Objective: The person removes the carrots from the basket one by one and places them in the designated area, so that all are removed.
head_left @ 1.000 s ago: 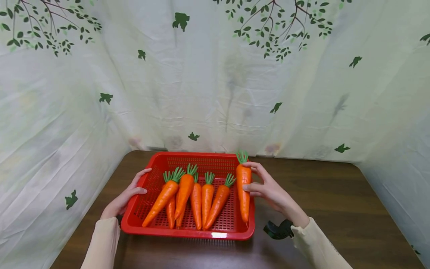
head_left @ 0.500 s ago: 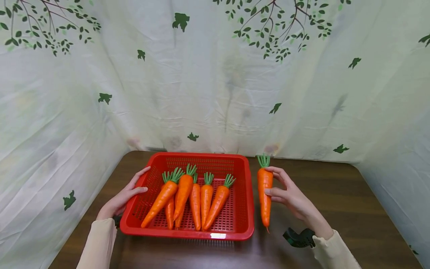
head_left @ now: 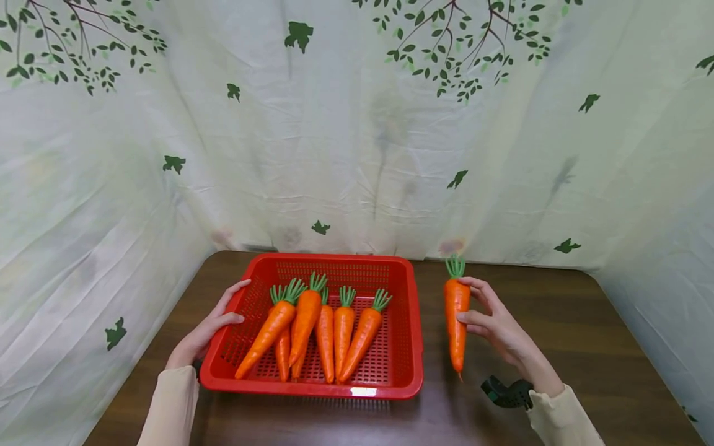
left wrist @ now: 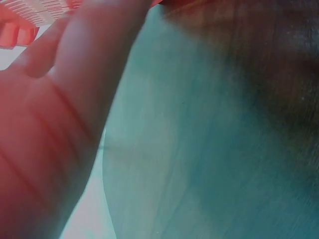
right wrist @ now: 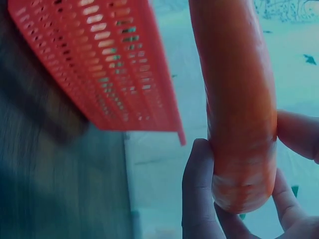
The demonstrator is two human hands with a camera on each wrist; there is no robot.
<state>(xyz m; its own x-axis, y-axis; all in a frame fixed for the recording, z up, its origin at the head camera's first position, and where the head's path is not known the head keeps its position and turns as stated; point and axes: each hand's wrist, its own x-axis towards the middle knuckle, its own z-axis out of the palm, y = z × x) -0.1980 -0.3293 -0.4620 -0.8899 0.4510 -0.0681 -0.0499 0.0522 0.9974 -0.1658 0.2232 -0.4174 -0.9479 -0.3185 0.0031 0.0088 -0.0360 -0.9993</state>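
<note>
Left hand [head_left: 203, 331] rests against the left rim of the red basket [head_left: 409, 322], thumb on the rim edge and fingers [head_left: 237, 288] laid fairly straight along the outer wall; it grips nothing, and its position is unchanged from the earlier frames. The basket sits on the dark wooden bench [head_left: 558, 322], in the same place as before. Inside it lie five carrots [head_left: 312, 322], green tops toward the far wall, tips toward the person, packed side by side and partly overlapping; their arrangement is unaltered. To the right of the basket, the sixth carrot [head_left: 457, 322] is held upright, top up, tip down, just clear of the bench. One second ago it stood over the basket's right edge; half a second ago it was just outside the rim; it now stands farther right, apart from the basket. Right hand [head_left: 496, 325] holds this carrot at mid-length, thumb and fingers [right wrist: 199, 189] curled around it, as the right wrist view confirms. The hand has travelled rightward with the carrot.
</note>
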